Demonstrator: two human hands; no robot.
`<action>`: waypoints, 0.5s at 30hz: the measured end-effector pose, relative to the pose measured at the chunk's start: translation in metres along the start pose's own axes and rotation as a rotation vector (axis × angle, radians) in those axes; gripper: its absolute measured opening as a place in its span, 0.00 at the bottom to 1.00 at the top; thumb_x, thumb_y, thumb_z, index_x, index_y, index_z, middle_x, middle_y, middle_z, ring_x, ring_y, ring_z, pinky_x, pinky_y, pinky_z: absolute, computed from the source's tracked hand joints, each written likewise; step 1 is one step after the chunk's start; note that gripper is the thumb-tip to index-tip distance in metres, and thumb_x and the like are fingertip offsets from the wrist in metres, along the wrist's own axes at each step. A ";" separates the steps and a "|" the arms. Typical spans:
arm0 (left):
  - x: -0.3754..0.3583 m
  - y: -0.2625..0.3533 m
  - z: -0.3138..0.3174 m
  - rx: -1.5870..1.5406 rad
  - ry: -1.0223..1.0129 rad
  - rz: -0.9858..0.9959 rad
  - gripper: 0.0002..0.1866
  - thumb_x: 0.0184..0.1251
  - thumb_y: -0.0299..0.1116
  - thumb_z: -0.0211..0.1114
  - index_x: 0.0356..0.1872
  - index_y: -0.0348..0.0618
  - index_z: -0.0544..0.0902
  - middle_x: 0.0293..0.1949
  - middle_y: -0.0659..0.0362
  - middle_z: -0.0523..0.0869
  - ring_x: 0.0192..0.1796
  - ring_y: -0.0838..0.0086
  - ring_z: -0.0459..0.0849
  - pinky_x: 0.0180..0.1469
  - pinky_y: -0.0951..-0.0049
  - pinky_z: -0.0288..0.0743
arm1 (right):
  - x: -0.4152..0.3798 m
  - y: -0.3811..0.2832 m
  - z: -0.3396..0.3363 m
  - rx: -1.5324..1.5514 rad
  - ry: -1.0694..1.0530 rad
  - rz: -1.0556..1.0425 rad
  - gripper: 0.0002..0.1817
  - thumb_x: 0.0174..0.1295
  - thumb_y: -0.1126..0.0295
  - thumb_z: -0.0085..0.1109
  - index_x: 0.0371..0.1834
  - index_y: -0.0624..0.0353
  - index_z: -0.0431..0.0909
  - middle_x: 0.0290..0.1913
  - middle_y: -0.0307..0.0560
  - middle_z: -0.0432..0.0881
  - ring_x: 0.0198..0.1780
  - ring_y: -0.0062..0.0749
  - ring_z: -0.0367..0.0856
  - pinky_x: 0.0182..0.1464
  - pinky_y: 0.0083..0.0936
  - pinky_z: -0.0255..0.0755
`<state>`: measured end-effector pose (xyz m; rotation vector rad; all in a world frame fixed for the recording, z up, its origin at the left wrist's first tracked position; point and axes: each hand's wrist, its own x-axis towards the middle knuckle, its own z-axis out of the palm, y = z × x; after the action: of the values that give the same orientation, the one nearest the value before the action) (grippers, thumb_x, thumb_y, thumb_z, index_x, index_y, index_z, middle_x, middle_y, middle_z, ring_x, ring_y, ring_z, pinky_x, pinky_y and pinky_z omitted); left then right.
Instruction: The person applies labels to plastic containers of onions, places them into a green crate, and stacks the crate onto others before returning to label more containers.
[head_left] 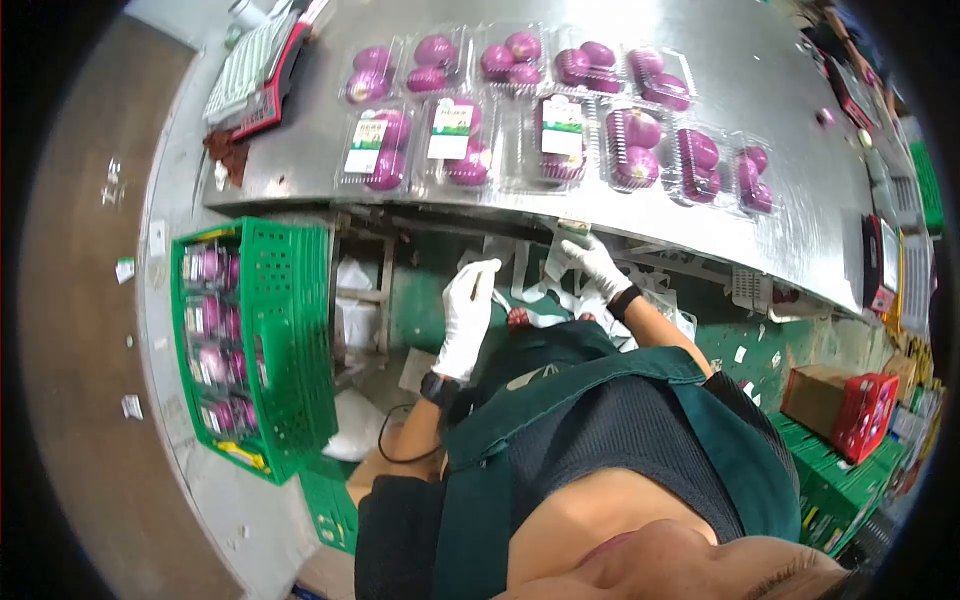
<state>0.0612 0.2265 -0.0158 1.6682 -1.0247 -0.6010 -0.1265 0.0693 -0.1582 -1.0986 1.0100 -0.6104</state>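
Observation:
My left hand [467,312], in a white glove, is raised just in front of the table edge with its fingertips pressed together. Whether something small sits between them I cannot make out. My right hand [597,270], also gloved, grips a strip of labels [560,252] whose white backing hangs below the edge. Two rows of clear plastic boxes of red onions stand on the metal table [290,150]. In the near row, a labelled box [385,172], another labelled box [467,172] and a third labelled box [562,170] sit left of an unlabelled box [635,165].
At my left stands a green crate [285,340] with several packed boxes inside. A red-and-black scale [262,105] is on the table's far left, and another scale [880,262] at the right. Paper strips litter the green floor. A red basket [865,415] rests at lower right.

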 end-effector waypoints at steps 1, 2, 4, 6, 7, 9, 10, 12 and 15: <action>0.000 -0.001 -0.002 -0.023 -0.007 -0.013 0.08 0.68 0.25 0.56 0.41 0.34 0.83 0.40 0.54 0.86 0.42 0.71 0.84 0.45 0.73 0.76 | -0.017 -0.026 0.004 -0.137 -0.069 0.135 0.16 0.63 0.63 0.59 0.45 0.66 0.80 0.40 0.41 0.84 0.43 0.25 0.79 0.47 0.26 0.73; -0.001 -0.002 -0.002 -0.073 -0.017 -0.043 0.08 0.68 0.25 0.56 0.41 0.34 0.83 0.40 0.54 0.86 0.43 0.71 0.84 0.46 0.74 0.76 | -0.032 -0.048 0.008 -0.272 -0.140 0.274 0.15 0.65 0.63 0.58 0.45 0.65 0.80 0.40 0.40 0.84 0.43 0.23 0.79 0.46 0.25 0.73; 0.002 -0.003 0.003 -0.168 -0.014 -0.108 0.08 0.68 0.25 0.56 0.41 0.35 0.83 0.41 0.55 0.86 0.44 0.72 0.84 0.48 0.74 0.76 | -0.051 -0.077 0.012 -0.032 -0.072 0.163 0.15 0.63 0.65 0.56 0.44 0.67 0.80 0.37 0.42 0.84 0.37 0.22 0.79 0.41 0.24 0.73; 0.009 0.021 0.016 -0.501 0.002 -0.283 0.13 0.69 0.24 0.55 0.52 0.32 0.78 0.49 0.53 0.83 0.51 0.73 0.81 0.55 0.75 0.74 | -0.073 -0.118 0.016 0.046 -0.216 0.246 0.17 0.62 0.63 0.57 0.43 0.68 0.80 0.35 0.45 0.84 0.35 0.23 0.80 0.41 0.25 0.74; 0.016 0.036 0.026 -0.576 0.014 -0.226 0.15 0.68 0.23 0.55 0.55 0.32 0.75 0.51 0.53 0.82 0.53 0.73 0.80 0.56 0.75 0.73 | -0.089 -0.130 0.031 -0.183 -0.291 0.048 0.18 0.62 0.61 0.58 0.40 0.68 0.81 0.34 0.46 0.84 0.35 0.24 0.80 0.41 0.24 0.74; 0.022 0.051 0.031 -0.889 -0.140 -0.310 0.20 0.66 0.21 0.56 0.60 0.32 0.71 0.53 0.53 0.80 0.56 0.72 0.78 0.59 0.74 0.71 | -0.111 -0.158 0.051 -0.222 -0.285 0.035 0.17 0.64 0.61 0.58 0.41 0.67 0.81 0.34 0.45 0.84 0.36 0.24 0.80 0.41 0.23 0.75; 0.030 0.055 0.030 -1.129 -0.308 -0.429 0.22 0.65 0.19 0.57 0.61 0.32 0.69 0.53 0.54 0.79 0.57 0.72 0.77 0.60 0.74 0.70 | -0.107 -0.155 0.056 -0.206 -0.258 -0.126 0.16 0.65 0.62 0.58 0.42 0.67 0.81 0.34 0.44 0.84 0.37 0.24 0.79 0.42 0.24 0.75; 0.042 0.062 0.041 -0.903 -0.272 -0.394 0.17 0.62 0.19 0.60 0.53 0.32 0.75 0.44 0.57 0.83 0.44 0.77 0.81 0.48 0.77 0.76 | -0.105 -0.168 0.052 0.027 -0.326 0.040 0.16 0.65 0.64 0.58 0.50 0.65 0.77 0.42 0.45 0.83 0.44 0.24 0.79 0.50 0.25 0.73; 0.053 0.075 0.056 -0.652 -0.121 -0.337 0.06 0.63 0.23 0.63 0.39 0.33 0.81 0.32 0.62 0.85 0.29 0.85 0.80 0.32 0.82 0.76 | -0.091 -0.187 0.026 0.005 -0.381 -0.155 0.20 0.63 0.67 0.60 0.55 0.64 0.73 0.50 0.47 0.80 0.51 0.25 0.78 0.56 0.24 0.71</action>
<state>0.0191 0.1457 0.0406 1.2277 -0.5357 -1.1324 -0.1315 0.0867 0.0510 -1.2399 0.5978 -0.5013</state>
